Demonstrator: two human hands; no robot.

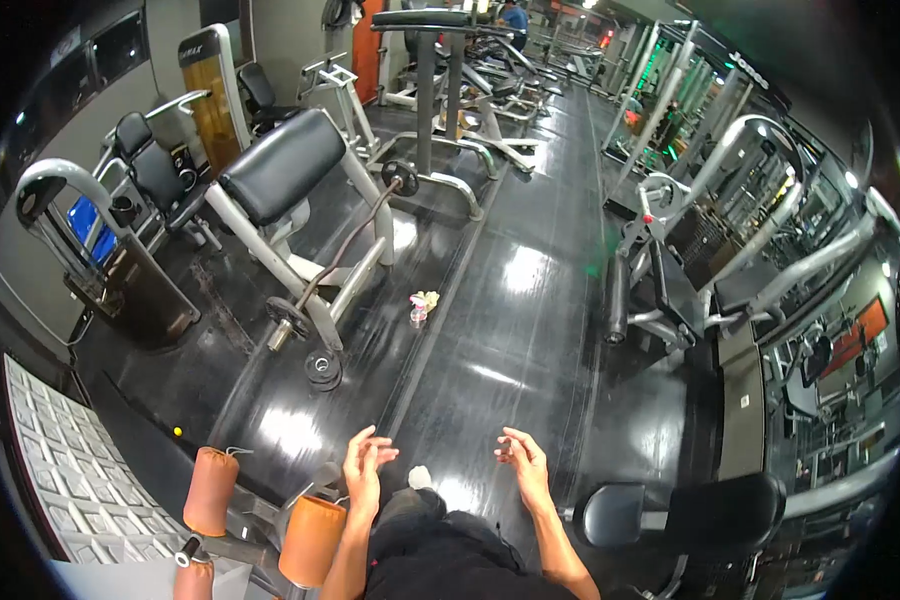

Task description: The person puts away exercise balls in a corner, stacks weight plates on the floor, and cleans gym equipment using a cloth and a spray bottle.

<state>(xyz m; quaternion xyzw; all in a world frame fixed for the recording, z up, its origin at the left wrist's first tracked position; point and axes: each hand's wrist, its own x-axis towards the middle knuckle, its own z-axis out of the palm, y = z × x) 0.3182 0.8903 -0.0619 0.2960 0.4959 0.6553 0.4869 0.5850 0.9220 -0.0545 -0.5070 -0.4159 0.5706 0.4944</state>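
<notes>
My left hand (364, 468) is raised in front of my body, fingers apart and slightly bent, holding nothing. Across from it, my right hand (526, 464) is also in the air, its fingers loosely curled and apart; I see nothing held in it. Close beside my left forearm is an orange padded roller (312, 541). Beyond the hands, a weight plate (322, 369) lies on the black floor (490, 335). Farther ahead, a small clear container (418, 315) stands by a yellow and pink bundle (426, 300), whose kind I cannot make out.
A preacher curl bench (285, 165) with a curl bar (345, 245) resting against it stands ahead left. More orange rollers (210, 492) are at lower left, a black padded bench (725, 510) at lower right. Machines (660, 270) line the right side. A person (515, 22) is far back.
</notes>
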